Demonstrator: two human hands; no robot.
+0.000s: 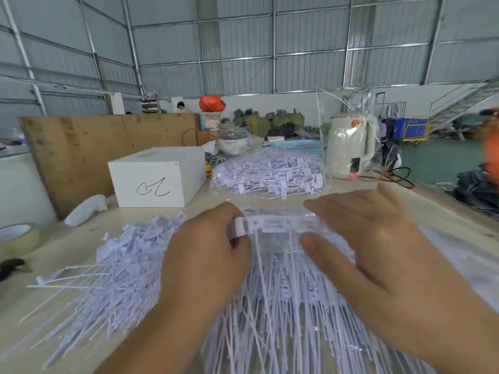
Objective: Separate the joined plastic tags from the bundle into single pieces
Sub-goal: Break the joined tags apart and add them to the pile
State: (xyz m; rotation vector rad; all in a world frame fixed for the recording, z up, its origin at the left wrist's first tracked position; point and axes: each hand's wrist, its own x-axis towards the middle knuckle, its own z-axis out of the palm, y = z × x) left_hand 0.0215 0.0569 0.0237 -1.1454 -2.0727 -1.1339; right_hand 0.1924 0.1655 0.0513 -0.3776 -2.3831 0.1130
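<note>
Plastic tags joined in a strip point(275, 225) sit in the middle of the view, held up between two hands just over the big bundle point(283, 306) on the counter point(351, 188). The left hand point(208, 255) pinches the end tag point(239, 227) at the strip's 9 o'clock end with thumb and fingers, a narrow grip. The right hand point(370, 247) holds the rest of the strip at the 3 o'clock end, thumb under and fingers over the top.

To do this step well, I think the right hand should hold the strip steady close to the end tag, and the left hand should bend or twist that one tag off, so only one piece snaps away and the long tails do not tangle.

At 9 o'clock from the hands lies a pile of loose tags point(116, 265). At 12 o'clock is a clear bag of more tags point(270, 174). A white box point(154, 182) with a scribble sits at 11 o'clock, and a cream kettle point(351, 147) in clear wrap at 1 o'clock. A roll of tape point(19, 236) is at the far left. The room is a big shed with metal walls point(243, 49).
</note>
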